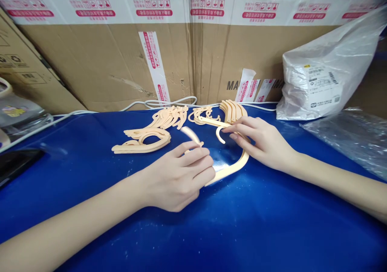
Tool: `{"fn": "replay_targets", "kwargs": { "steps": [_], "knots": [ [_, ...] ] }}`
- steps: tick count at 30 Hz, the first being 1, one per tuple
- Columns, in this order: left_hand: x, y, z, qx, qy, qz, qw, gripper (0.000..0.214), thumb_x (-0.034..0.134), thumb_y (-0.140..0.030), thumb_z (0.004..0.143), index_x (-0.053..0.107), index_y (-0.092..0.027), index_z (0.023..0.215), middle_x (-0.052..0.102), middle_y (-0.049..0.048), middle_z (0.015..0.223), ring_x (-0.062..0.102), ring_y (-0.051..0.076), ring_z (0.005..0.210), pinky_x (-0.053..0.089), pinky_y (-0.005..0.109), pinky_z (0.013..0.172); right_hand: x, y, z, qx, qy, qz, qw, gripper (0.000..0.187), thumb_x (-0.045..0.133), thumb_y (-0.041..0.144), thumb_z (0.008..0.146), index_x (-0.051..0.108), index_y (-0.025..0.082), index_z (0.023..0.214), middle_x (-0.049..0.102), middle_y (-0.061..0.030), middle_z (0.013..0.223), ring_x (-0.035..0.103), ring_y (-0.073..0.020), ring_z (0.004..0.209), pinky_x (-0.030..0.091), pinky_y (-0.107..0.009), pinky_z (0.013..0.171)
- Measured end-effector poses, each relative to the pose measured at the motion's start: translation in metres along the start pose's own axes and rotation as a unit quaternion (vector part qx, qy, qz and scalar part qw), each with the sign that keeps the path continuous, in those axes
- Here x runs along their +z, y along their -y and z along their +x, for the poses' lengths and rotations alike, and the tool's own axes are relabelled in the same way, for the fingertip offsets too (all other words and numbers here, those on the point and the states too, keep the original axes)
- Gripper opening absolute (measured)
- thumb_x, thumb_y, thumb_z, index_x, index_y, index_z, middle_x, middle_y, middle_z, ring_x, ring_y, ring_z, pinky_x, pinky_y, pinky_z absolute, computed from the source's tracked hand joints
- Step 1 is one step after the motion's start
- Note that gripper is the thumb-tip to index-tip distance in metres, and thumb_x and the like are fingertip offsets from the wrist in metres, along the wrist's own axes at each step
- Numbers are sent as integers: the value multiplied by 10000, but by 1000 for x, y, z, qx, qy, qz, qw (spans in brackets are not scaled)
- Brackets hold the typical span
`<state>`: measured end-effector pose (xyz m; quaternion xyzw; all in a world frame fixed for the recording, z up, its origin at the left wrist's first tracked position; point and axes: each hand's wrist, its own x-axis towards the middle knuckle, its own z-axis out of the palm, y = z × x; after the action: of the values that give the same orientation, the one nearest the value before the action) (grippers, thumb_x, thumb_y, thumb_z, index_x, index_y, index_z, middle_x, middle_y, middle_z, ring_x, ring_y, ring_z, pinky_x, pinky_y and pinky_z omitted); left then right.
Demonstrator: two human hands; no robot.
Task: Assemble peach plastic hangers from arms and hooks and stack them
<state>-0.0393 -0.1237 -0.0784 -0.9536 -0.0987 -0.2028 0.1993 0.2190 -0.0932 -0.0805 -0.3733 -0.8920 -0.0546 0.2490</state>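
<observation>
My left hand (179, 175) is curled closed on one end of a peach plastic hanger (234, 167), with a blurred hanger tip showing above its fingers. My right hand (260, 141) pinches the same hanger near its small hook (220, 134) on the blue table. A pile of like hangers (148, 137) lies beyond my left hand. Another fanned stack (231, 110) lies just behind my right hand.
The blue table surface (242, 223) carries white cables (169, 102) along its back edge. Taped cardboard boxes (121, 62) wall the back. A plastic bag with labelled contents (320, 86) and a clear bag (353, 139) lie right. A dark object (15, 163) sits left.
</observation>
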Motion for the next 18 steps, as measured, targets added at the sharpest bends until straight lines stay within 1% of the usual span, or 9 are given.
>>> {"fn": "replay_targets", "kwargs": {
  "steps": [2, 3, 5, 9, 11, 13, 15, 18],
  "knots": [
    [1, 1, 0, -11, 4, 27, 1000, 234, 430, -71, 848, 617, -149, 964, 671, 65, 1081, 519, 223, 1118, 325, 394, 1067, -1, -3, 0, 3, -10, -17, 1000, 276, 429, 240, 957, 647, 173, 1110, 639, -108, 1001, 594, -235, 939, 448, -383, 805],
    [3, 1, -1, -19, 9, 38, 999, 235, 434, -65, 864, 616, -151, 984, 660, 63, 1141, 499, 223, 1164, 310, 396, 1085, -2, -4, 1, 3, -13, -25, 1000, 274, 432, 239, 954, 647, 176, 1111, 640, -106, 1008, 595, -235, 937, 445, -382, 803],
    [5, 1, -1, -42, 19, 49, 998, 228, 436, -63, 887, 612, -157, 998, 624, 73, 1232, 475, 245, 1211, 339, 411, 1060, -3, -5, 1, 6, -21, -40, 999, 280, 431, 232, 951, 642, 187, 1129, 641, -96, 1002, 598, -230, 924, 436, -377, 794],
    [9, 2, 0, -90, 27, 26, 995, 245, 399, -32, 908, 605, -161, 937, 596, 114, 1257, 510, 284, 1153, 451, 403, 871, -5, -6, 2, 14, -25, -72, 997, 305, 409, 228, 950, 629, 201, 1161, 637, -81, 956, 595, -221, 872, 408, -362, 744],
    [9, 1, 2, -105, 37, 16, 994, 268, 371, -28, 921, 601, -163, 904, 592, 123, 1253, 549, 273, 1056, 471, 382, 775, -4, -6, 2, 15, -25, -89, 996, 304, 408, 233, 945, 629, 201, 1152, 638, -79, 943, 594, -220, 853, 395, -360, 732],
    [10, 0, 2, -116, 48, 9, 992, 271, 354, -43, 936, 594, -159, 887, 580, 134, 1264, 573, 248, 943, 476, 364, 714, -4, -6, 2, 18, -25, -98, 995, 293, 414, 232, 938, 631, 200, 1133, 644, -80, 955, 598, -220, 854, 389, -358, 729],
    [10, -1, 2, -125, 53, -1, 991, 274, 340, -43, 939, 584, -146, 868, 571, 147, 1273, 583, 226, 898, 489, 356, 718, -3, -6, 2, 20, -23, -97, 995, 278, 423, 233, 932, 629, 197, 1116, 652, -86, 990, 603, -223, 873, 389, -360, 733],
    [11, 0, 0, -128, 44, -24, 991, 273, 335, -8, 908, 578, -129, 886, 582, 151, 1257, 596, 222, 992, 509, 343, 797, -2, -6, 1, 23, -26, -101, 994, 263, 427, 271, 942, 627, 194, 1094, 662, -92, 1000, 607, -233, 884, 384, -370, 735]
  ]
}}
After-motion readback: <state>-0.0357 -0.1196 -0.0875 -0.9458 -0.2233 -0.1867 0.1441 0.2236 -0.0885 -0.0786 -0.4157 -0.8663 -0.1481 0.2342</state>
